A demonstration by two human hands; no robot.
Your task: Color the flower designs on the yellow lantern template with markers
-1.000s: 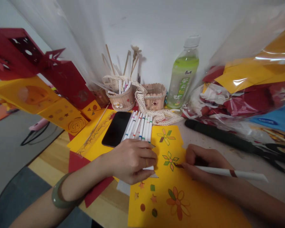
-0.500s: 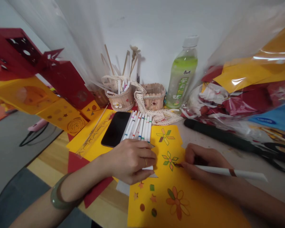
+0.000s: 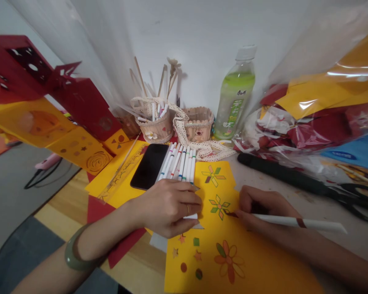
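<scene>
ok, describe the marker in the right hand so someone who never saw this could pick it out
Start at the yellow card with drawn flowers at the front of the table. The right hand rests on its right edge, holding a white marker with its tip by the middle pinwheel flower. Unlike the capped markers lined up beside the phone, it is uncapped, brown-banded and lies sideways.

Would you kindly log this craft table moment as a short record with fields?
Left hand: left hand rests flat on the yellow sheet, over a white paper piece
Right hand: right hand has a closed grip on a white marker, tip at a small flower drawing
Wrist: green bangle on the left arm
Behind the hands: row of markers, black phone
Back: two small baskets, green bottle
Right side: black scissors
</scene>
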